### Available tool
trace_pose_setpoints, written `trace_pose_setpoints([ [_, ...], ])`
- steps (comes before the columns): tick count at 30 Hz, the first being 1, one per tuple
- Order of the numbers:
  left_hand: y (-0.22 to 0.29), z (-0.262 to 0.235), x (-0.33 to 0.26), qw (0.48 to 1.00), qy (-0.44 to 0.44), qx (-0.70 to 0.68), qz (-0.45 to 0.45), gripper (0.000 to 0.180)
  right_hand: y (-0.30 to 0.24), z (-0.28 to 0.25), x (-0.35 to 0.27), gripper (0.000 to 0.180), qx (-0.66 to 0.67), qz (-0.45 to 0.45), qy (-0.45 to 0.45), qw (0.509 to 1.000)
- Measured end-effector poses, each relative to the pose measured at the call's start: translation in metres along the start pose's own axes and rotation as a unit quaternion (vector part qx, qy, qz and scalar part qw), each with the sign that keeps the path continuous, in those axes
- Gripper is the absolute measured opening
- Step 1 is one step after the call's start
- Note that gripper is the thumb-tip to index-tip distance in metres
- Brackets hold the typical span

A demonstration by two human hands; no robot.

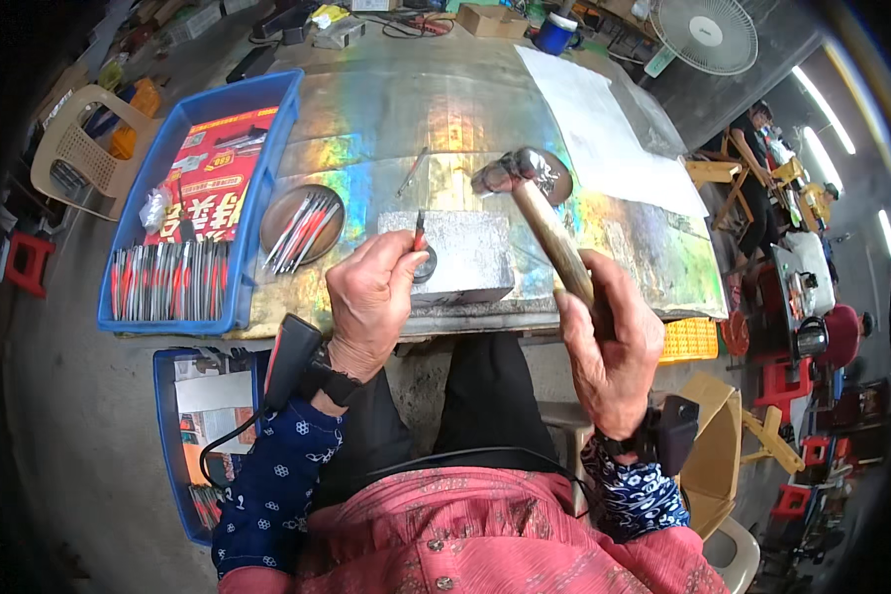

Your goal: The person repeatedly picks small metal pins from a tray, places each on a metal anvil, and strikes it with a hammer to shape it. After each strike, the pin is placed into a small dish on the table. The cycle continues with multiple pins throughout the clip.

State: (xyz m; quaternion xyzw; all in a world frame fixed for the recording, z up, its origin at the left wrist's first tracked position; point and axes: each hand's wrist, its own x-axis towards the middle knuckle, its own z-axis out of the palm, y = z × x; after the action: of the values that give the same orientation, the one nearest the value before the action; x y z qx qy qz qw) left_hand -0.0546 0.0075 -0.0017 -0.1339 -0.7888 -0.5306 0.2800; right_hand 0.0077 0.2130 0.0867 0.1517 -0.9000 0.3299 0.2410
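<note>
My left hand [374,292] is closed in a pinch on a slim red-and-black piece [421,234], held upright at the left part of a grey metal block [470,247]. A small dark round part [425,265] is at the block's edge beside my fingertips. In my right hand [612,342] is a hammer [552,238], gripped by its wooden handle. Its metal head is raised beyond the block's right corner, partly covering a round dish [561,188] of small shiny parts. Left of my left hand, a round dish [267,238] carries several slim red, grey and black pieces.
A blue tray [292,109] with rows of slim pieces and red printed paper stands at the table's left. A thin rod [412,170] lies behind the block. White sheets [604,129] cover the far right. Below are another blue tray [168,436] and a cardboard box [713,436].
</note>
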Motion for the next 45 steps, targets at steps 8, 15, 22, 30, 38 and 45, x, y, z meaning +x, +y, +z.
trace_pose_setpoints([
  [8, -0.001, 0.0, -0.001, 0.999, -0.001, 0.032, 0.002, 0.012, -0.028, -0.014, 0.021, 0.036, 0.018, -0.118, -0.044, 0.992],
  [15, -0.001, 0.001, -0.002, 1.0, -0.002, 0.014, -0.015, 0.012, -0.052, -0.036, 0.026, 0.035, 0.086, -0.105, 0.047, 0.99],
  [22, -0.003, 0.001, 0.0, 1.0, 0.007, 0.012, -0.003, 0.013, -0.031, -0.009, 0.038, 0.031, 0.044, -0.053, -0.107, 0.992],
  [30, -0.001, 0.001, -0.002, 1.0, 0.002, 0.006, -0.011, 0.013, -0.052, -0.036, 0.046, 0.031, 0.021, -0.084, -0.063, 0.994],
  [38, -0.005, 0.0, -0.002, 0.999, 0.012, 0.025, 0.022, 0.014, -0.034, -0.014, 0.037, 0.03, 0.024, -0.045, -0.137, 0.989],
  [45, -0.004, 0.0, -0.001, 1.0, 0.001, 0.011, 0.001, 0.012, -0.029, -0.015, 0.028, 0.029, 0.054, -0.01, -0.095, 0.994],
])
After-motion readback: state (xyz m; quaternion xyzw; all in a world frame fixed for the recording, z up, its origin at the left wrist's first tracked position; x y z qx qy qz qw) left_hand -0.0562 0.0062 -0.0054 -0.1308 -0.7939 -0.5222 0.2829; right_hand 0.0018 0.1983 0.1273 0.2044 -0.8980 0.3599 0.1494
